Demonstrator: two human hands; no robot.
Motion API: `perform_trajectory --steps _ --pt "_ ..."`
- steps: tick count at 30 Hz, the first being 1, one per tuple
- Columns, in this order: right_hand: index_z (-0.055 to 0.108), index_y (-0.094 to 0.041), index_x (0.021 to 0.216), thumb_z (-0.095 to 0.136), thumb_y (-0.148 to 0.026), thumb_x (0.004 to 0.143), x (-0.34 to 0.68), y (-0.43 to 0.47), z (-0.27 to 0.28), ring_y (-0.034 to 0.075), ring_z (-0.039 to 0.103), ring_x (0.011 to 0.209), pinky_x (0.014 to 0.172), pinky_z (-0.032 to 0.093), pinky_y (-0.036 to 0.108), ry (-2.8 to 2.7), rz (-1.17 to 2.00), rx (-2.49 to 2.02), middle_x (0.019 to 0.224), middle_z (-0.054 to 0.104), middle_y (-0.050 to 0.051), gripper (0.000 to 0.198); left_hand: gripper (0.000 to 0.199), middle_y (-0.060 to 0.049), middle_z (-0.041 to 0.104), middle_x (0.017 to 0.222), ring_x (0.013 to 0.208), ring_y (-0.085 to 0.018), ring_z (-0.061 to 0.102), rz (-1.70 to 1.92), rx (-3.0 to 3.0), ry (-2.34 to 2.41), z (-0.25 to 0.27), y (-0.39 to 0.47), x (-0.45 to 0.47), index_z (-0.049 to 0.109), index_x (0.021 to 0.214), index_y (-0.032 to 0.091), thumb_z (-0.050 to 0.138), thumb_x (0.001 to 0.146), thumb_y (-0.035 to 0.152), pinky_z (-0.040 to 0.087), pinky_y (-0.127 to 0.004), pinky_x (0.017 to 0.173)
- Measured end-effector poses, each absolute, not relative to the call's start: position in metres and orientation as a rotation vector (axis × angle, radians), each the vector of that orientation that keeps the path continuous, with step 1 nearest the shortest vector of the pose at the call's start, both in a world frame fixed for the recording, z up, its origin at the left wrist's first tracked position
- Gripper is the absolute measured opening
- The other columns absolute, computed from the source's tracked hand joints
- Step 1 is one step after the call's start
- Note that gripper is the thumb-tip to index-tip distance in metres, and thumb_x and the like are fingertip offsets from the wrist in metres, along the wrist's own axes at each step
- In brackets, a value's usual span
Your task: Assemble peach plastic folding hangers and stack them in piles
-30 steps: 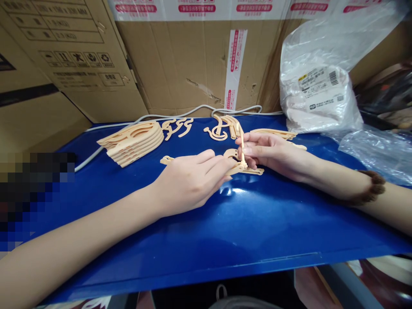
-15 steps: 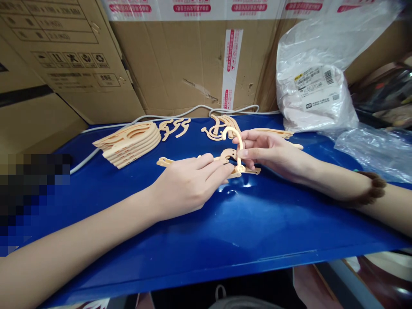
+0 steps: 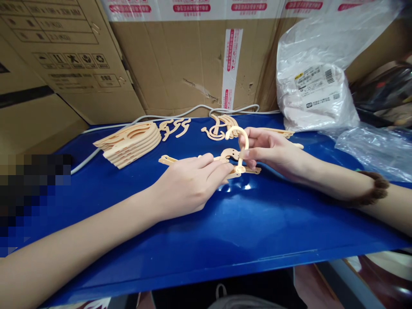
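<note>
My right hand (image 3: 262, 149) pinches a cream plastic hook (image 3: 246, 139) between thumb and fingers. The hook stands upright, its curve at the top, and its lower end meets the middle of a cream folding hanger body (image 3: 165, 160). Over that body lies my left hand (image 3: 196, 178), its fingers closed on the hanger near the hook's base. The hanger's arms stick out left and right past my left hand. Just behind, a curved cream piece with holes (image 3: 229, 152) shows between the hands. My left fingertips are partly hidden.
On the blue table (image 3: 199, 257), a stack of cream hanger parts (image 3: 128, 143) lies left, with small S-shaped pieces (image 3: 177, 126) beside it. More hooks (image 3: 215, 128) lie behind my hands. A clear plastic bag (image 3: 315, 94), a white cable (image 3: 180, 115) and cardboard boxes (image 3: 180, 56) line the back.
The hook in my right hand has swung slightly to the right and stands more upright over the hanger. My left hand has barely moved.
</note>
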State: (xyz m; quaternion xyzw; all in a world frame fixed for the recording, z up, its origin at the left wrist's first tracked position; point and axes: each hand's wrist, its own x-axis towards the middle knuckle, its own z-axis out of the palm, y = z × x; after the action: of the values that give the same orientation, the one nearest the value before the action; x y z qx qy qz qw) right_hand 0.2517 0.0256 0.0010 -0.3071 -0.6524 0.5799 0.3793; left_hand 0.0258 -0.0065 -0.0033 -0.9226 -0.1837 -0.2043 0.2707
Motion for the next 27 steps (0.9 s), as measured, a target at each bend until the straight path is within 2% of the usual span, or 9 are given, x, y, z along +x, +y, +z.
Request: perform_trajectory --steps 2,7,11,16,22,27 --pt "0.052 -0.018 0.088 0.073 -0.016 0.076 0.2518 0.025 0.0008 0.006 0.047 0.054 0.053 0.036 0.022 -1.659 1.463 -0.791 0.067 0.053 -0.007 0.024 0.021 -0.008 0.074 0.1 0.08 -0.019 0.066 -0.547 -2.487 -0.521 -0.0033 -0.0068 0.0263 0.062 0.107 0.01 0.045 0.099 0.018 0.052 -0.03 0.066" --pt "0.053 -0.02 0.113 0.072 -0.017 0.078 0.2512 0.0244 0.0003 0.008 0.049 0.056 0.055 0.039 0.024 -1.649 1.429 -0.817 0.068 0.056 -0.007 0.041 0.025 -0.01 0.074 0.102 0.084 -0.021 0.068 -0.537 -2.512 -0.54 -0.0044 -0.0061 0.0271 0.063 0.105 0.01 0.041 0.101 0.02 0.053 -0.032 0.067" --pt "0.056 -0.021 0.117 0.071 -0.019 0.079 0.2513 0.0251 0.0007 0.009 0.049 0.058 0.053 0.038 0.025 -1.68 1.423 -0.799 0.072 0.058 -0.005 0.042 0.025 -0.011 0.074 0.104 0.085 -0.022 0.069 -0.521 -2.522 -0.542 -0.0048 -0.0053 0.0271 0.064 0.106 0.01 0.041 0.101 0.02 0.053 -0.033 0.068" --pt "0.061 -0.02 0.125 0.069 -0.022 0.081 0.2533 0.0233 0.0031 0.008 0.044 0.056 0.053 0.036 0.025 -1.768 1.335 -0.865 0.075 0.058 -0.003 0.045 0.026 -0.01 0.075 0.106 0.085 -0.02 0.07 -0.514 -2.496 -0.544 -0.0046 -0.0064 0.0279 0.063 0.11 0.009 0.041 0.101 0.019 0.051 -0.032 0.068" --pt "0.062 -0.022 0.129 0.068 -0.02 0.079 0.2532 0.0195 0.0066 0.01 0.043 0.057 0.053 0.038 0.027 -1.746 1.275 -0.914 0.081 0.063 -0.001 0.051 0.028 -0.01 0.075 0.109 0.085 -0.019 0.071 -0.512 -2.459 -0.538 -0.0057 -0.007 0.0298 0.063 0.112 0.008 0.04 0.102 0.019 0.048 -0.032 0.065" --pt "0.06 -0.024 0.131 0.066 -0.02 0.081 0.2543 0.0194 0.0058 0.009 0.043 0.057 0.054 0.038 0.026 -1.77 1.289 -0.898 0.079 0.062 -0.002 0.05 0.029 -0.01 0.074 0.112 0.086 -0.019 0.071 -0.502 -2.463 -0.559 -0.0065 -0.0064 0.0292 0.06 0.118 0.007 0.039 0.102 0.019 0.046 -0.032 0.064"
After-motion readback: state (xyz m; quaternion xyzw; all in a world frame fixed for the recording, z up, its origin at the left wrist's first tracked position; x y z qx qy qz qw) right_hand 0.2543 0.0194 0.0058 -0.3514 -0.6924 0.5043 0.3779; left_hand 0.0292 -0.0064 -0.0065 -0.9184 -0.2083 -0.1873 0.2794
